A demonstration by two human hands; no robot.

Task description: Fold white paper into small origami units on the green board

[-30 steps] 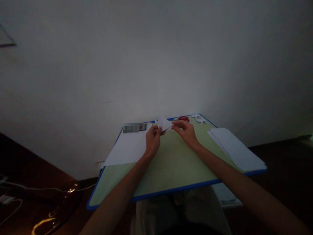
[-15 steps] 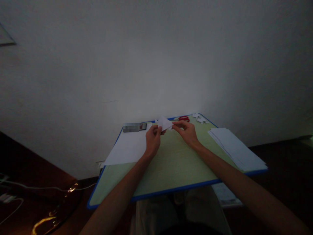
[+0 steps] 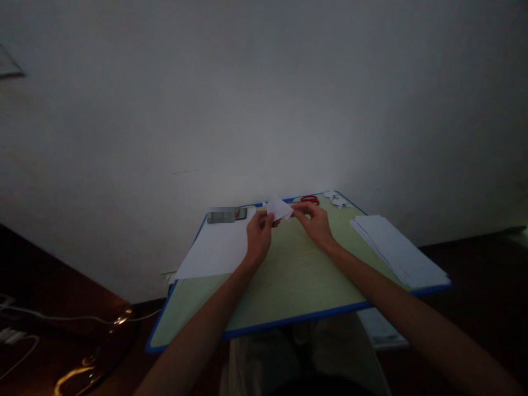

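Note:
A small folded piece of white paper (image 3: 278,208) is held up between both hands above the far part of a green board with a blue rim (image 3: 264,329). My left hand (image 3: 258,237) pinches its left side with fingers closed. My right hand (image 3: 314,222) pinches its right corner with thumb and fingers together. Red-handled scissors (image 3: 309,199) lie just behind my right hand.
A large white sheet (image 3: 214,247) lies on the board's left side and a stack of white sheets (image 3: 396,250) on its right. Small paper scraps (image 3: 336,199) sit at the far right corner. A dark phone (image 3: 240,213) lies at the back. Cables (image 3: 61,318) trail on the dark surface to the left.

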